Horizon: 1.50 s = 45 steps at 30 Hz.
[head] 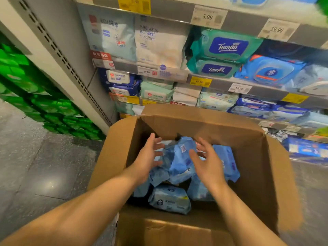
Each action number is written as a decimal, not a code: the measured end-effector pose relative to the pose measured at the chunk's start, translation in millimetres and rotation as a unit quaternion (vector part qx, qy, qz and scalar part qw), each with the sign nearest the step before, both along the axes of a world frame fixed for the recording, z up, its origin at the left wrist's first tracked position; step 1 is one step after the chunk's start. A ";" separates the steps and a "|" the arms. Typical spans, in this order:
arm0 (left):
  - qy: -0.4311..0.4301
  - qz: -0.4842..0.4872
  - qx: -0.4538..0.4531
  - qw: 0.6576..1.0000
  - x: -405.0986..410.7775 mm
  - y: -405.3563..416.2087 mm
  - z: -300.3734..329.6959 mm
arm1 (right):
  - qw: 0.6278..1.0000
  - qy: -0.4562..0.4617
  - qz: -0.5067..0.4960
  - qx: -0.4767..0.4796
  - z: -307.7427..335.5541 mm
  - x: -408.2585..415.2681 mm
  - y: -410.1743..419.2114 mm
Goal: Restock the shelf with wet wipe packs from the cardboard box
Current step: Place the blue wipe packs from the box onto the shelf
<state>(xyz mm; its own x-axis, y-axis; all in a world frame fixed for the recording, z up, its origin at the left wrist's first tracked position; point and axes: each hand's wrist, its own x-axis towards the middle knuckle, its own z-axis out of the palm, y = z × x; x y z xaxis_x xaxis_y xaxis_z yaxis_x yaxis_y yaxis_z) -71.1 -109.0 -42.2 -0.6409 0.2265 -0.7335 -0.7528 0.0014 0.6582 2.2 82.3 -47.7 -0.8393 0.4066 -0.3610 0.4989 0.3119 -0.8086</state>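
Both forearms reached into the open brown cardboard box (266, 174); left hand (148, 157) and right hand (208, 165), grips wide, flanked an upended blue wet-wipe pack (179, 160), its long axis vertical.

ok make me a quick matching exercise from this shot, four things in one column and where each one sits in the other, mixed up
Things:
1. cardboard box
2. blue wipe packs
3. Tempo packs
4. green packs

Places:
A. stacked on the shelf, under the 5.99 tag
B. far left, beside the shelf unit
C. open in front of the shelf, flaps spread
D. piled loose inside the box, between the left hand and right hand

Pairs: 1-C, 2-D, 3-A, 4-B
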 end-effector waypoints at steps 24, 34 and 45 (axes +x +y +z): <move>0.007 -0.009 -0.169 0.986 34.3 61.7 -114.2 | 0.970 -0.084 -0.073 -0.214 -147.8 10.0 4.0; 0.096 -0.074 -0.068 0.990 58.3 76.8 -53.6 | 0.908 -0.102 -0.063 -0.401 -93.1 41.9 72.4; 0.053 -0.034 -0.055 0.996 39.5 64.6 0.4 | 0.834 -0.085 -0.111 -0.534 -5.7 84.6 71.9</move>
<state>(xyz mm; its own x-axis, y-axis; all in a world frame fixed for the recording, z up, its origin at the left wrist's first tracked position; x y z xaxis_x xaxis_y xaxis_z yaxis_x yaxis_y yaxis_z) -31.6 -44.5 -41.8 -0.7022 0.1938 -0.6851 -0.6744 0.1274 0.7273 86.8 154.2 -53.5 -0.6857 -0.0847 -0.7230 0.5851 -0.6550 -0.4782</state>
